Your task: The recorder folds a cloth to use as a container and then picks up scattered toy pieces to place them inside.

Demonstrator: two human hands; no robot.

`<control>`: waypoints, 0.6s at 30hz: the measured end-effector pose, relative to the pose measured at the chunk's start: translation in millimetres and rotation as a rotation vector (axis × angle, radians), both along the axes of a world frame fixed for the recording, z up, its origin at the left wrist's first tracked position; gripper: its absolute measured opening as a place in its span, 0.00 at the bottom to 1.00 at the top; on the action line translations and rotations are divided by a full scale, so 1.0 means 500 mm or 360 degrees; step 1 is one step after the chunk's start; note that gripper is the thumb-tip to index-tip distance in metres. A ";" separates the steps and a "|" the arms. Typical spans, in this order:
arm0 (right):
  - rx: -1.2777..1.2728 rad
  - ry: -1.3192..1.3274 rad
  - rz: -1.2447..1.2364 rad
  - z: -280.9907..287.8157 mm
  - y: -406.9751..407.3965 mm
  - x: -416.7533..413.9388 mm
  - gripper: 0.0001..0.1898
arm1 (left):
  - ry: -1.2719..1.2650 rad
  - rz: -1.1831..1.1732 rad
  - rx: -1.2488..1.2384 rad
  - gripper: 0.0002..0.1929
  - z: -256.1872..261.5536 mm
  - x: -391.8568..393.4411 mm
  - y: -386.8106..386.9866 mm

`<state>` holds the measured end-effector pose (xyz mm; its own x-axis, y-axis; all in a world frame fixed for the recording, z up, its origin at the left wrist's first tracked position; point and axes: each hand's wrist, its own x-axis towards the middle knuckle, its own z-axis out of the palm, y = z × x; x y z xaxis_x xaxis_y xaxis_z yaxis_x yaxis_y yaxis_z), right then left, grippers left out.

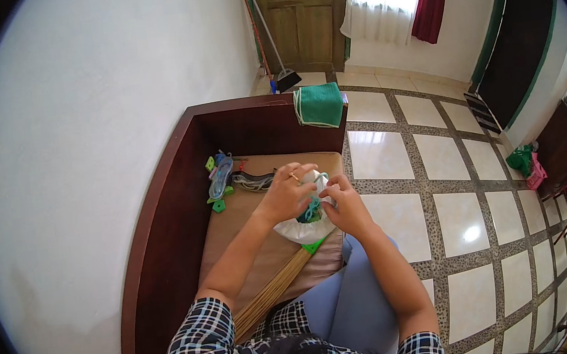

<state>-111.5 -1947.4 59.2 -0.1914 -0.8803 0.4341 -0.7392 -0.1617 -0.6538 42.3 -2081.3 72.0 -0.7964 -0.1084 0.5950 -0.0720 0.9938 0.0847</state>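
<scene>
A white bag (pixel 297 233), probably plastic, rests on the brown seat cushion with its mouth facing up. Teal and green items (pixel 310 211) show inside it. My left hand (pixel 290 191) is at the left side of the bag's mouth, fingers spread over the rim and a ring on one finger. Opposite it, my right hand (pixel 344 206) has bent fingers at the right side of the mouth. A pale green curved piece (pixel 320 175) sticks up between the hands. Whether either hand grips the bag or that piece is hard to tell.
On the cushion (pixel 240 233) lie a stick broom (pixel 274 289), belts (pixel 253 181), and a clear-blue item (pixel 221 177) among green pieces (pixel 218 206). A green cloth (pixel 319 106) hangs over the dark wooden armrest (pixel 257 122). Tiled floor (pixel 454 221) extends right.
</scene>
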 end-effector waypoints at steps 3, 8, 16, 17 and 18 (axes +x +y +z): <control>-0.0105 0.0049 0.0090 0.006 0.005 0.006 0.08 | 0.0033 0.0426 -0.0070 0.19 0.010 0.030 0.017; -0.0246 -0.0102 0.0020 0.003 -0.003 -0.009 0.11 | -0.0252 0.0544 0.0641 0.24 -0.036 0.054 -0.017; -0.0192 -0.0001 -0.0324 0.017 0.003 0.022 0.36 | 0.0091 0.0887 0.0736 0.30 -0.085 0.060 -0.009; -0.0040 -0.0181 -0.0199 0.023 0.007 0.028 0.38 | 0.0078 0.0911 0.0774 0.29 -0.091 0.068 -0.016; 0.0113 -0.0355 -0.0075 0.029 0.009 0.030 0.41 | 0.0070 0.0930 0.0812 0.28 -0.097 0.070 -0.023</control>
<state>-96.3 -1942.9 73.5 -0.3173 -0.8949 0.3138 -0.5811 -0.0780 -0.8101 77.5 -2093.0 23.7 -0.5027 -0.7723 0.3884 -0.5582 0.6330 0.5364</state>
